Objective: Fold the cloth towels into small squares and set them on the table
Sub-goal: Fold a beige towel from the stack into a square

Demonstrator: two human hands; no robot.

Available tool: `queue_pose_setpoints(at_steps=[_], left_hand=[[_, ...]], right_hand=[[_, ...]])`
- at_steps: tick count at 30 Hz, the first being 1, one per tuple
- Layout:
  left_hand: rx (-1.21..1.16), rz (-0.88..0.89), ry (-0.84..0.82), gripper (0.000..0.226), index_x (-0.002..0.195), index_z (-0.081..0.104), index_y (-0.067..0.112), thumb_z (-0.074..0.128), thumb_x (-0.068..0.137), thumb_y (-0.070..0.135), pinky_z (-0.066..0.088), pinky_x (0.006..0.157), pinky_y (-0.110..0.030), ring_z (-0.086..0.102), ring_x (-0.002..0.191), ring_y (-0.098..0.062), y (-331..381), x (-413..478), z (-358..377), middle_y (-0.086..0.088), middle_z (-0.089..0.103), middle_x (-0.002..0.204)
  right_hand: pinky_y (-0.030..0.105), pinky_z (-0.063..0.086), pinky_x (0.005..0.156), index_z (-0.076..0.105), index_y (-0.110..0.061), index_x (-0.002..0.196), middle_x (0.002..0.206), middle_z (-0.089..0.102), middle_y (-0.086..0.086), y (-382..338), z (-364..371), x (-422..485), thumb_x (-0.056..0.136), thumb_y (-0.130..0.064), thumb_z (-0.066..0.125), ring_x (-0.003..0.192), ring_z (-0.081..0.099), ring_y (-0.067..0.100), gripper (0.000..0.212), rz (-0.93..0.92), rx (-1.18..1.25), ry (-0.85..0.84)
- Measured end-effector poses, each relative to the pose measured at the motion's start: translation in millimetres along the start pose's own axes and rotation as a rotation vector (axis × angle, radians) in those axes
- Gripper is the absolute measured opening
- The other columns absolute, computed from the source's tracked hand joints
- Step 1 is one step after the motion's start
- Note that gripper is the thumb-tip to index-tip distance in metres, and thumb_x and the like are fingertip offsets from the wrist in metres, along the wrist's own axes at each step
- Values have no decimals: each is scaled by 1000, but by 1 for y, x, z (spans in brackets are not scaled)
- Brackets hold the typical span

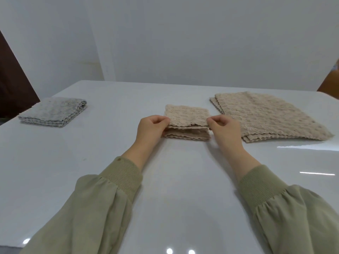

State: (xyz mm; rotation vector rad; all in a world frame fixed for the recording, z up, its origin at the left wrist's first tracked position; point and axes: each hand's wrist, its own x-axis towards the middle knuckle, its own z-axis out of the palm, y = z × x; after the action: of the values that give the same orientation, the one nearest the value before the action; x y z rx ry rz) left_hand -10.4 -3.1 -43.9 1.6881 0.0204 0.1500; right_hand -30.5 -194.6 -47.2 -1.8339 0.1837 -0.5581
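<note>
A beige cloth towel (187, 118) lies folded into a small square at the middle of the white table (183, 180). Its top layer is lifted a little at the near edge. My left hand (152, 128) pinches the near left corner of that top layer. My right hand (224, 127) pinches the near right corner. To the right lies a flat stack of unfolded beige towels (266, 116). At the far left sits a pile of folded grey towels (53, 112).
A pale wall rises behind the table's far edge. A dark brown panel (12, 79) stands beyond the left corner, and an orange-brown object (330, 85) shows at the right edge. My green sleeves cover the near part of the table.
</note>
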Motion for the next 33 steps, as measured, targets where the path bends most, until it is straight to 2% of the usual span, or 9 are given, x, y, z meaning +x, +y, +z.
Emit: queue_pose_setpoints(at_steps=[3,9,15,19,21,25,28,30,33], left_hand=[[44,31,7,16,71,69,26,69,82,14,55,83,-35,63,70,-10,-2,0,2,6,69,74],[95,60,31,19,71,68,26,65,85,14,42,57,-3,58,65,1,-4,4,0,12,66,73],[188,69,12,21,70,67,27,65,83,10,41,70,-17,57,71,-2,-9,9,-2,13,64,73],[363,111,-21,15,77,68,26,64,85,13,38,63,-15,52,68,2,-11,9,-4,16,60,73],[414,134,-16,13,80,68,25,64,85,13,36,62,-12,52,70,2,-11,9,-5,17,59,74],[480,164,-21,10,87,71,21,63,86,14,37,73,-16,55,80,-6,-9,7,-6,11,62,80],[650,211,-55,14,94,73,20,62,87,16,41,79,-21,57,93,-12,-13,9,-6,3,66,94],[838,380,-33,14,95,73,19,62,86,20,39,81,-24,52,99,-17,-15,10,-7,0,63,95],[844,745,21,16,88,74,14,66,77,23,43,81,-32,49,95,-23,-12,11,-8,-3,60,89]], right_hand=[[22,49,73,67,-21,77,73,67,-2,4,3,1,83,-8,65,73,62,12,15,1,-35,-12],[30,50,71,68,-20,77,76,69,9,9,4,5,81,-10,65,70,60,16,11,-29,-140,-26],[21,43,61,68,-18,73,65,63,-5,9,2,5,80,-8,64,61,56,8,13,-16,-164,-42],[22,41,61,68,-18,73,63,61,-5,11,2,3,79,-6,63,58,52,8,14,-18,-236,-104],[25,43,63,68,-17,73,64,61,-4,12,2,3,79,-6,63,61,53,11,13,-32,-257,-101],[25,44,66,67,-18,72,65,62,-4,12,1,2,80,-7,63,67,57,14,13,-52,-309,-110],[24,39,69,67,-18,74,78,66,0,13,1,2,81,-10,64,80,58,16,11,-77,-499,-160],[28,37,75,70,-17,76,85,61,3,12,0,3,81,-13,66,92,54,20,6,-172,-653,-142],[33,33,84,72,-12,84,90,57,5,8,-1,2,79,-16,70,99,47,26,7,-382,-732,-92]])
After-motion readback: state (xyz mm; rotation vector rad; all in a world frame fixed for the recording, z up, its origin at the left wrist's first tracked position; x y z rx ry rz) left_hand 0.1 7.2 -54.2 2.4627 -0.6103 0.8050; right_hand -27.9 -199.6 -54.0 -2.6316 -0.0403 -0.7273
